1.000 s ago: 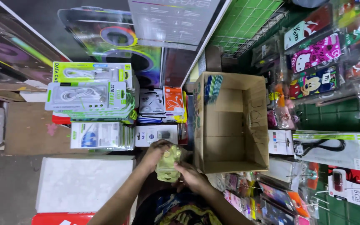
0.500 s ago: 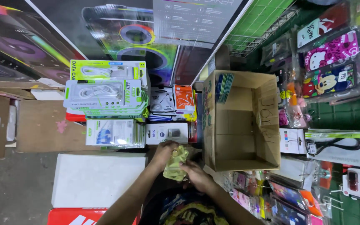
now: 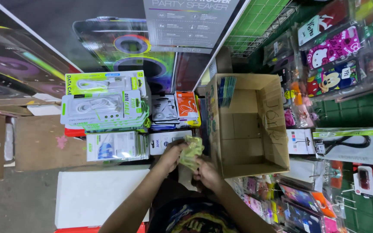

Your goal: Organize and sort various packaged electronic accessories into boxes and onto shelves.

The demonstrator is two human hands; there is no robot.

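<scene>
Pinching a crumpled yellow-green packet [image 3: 191, 151] between them, the left hand [image 3: 171, 156] and right hand [image 3: 207, 173] close on its edges; it looks light, soft, crinkly, beside the open box [image 3: 277, 129].

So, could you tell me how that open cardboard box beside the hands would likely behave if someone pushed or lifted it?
The cardboard box looks nearly empty, with only a few thin packets standing against one wall, so it is probably light and would slide easily. Its flaps stand open and its walls look slightly bowed, so the sides may flex if lifted by one edge.
</scene>
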